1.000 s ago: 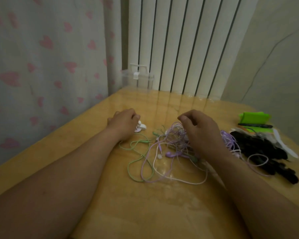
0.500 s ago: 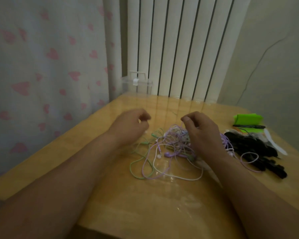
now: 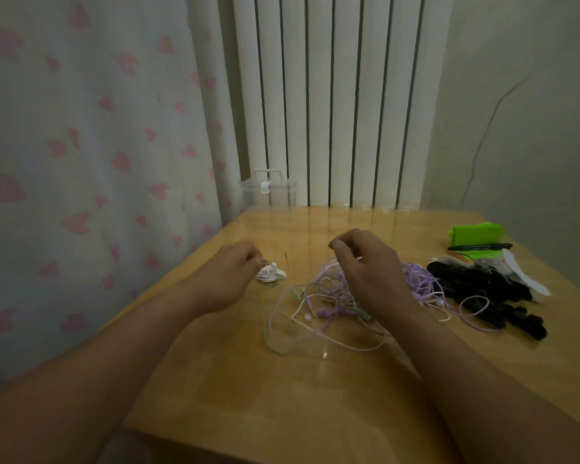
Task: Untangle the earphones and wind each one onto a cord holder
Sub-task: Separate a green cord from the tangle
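A wooden table (image 3: 282, 396) is framed by a white radiator (image 3: 332, 95) and a heart-print curtain (image 3: 81, 128). The earphone tangle (image 3: 318, 296) is spread mid-table. The right hand (image 3: 369, 272) is curled just over it, and the left hand (image 3: 228, 276) is curled to its left, beside a wound white earphone (image 3: 269, 273). Whether any cord is pinched cannot be told through the blur.

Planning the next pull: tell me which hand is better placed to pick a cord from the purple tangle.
Probably the right hand: it hovers directly over the purple tangle, fingers curled just above the cords. The left hand is off to the side, beside the white coiled earphone.
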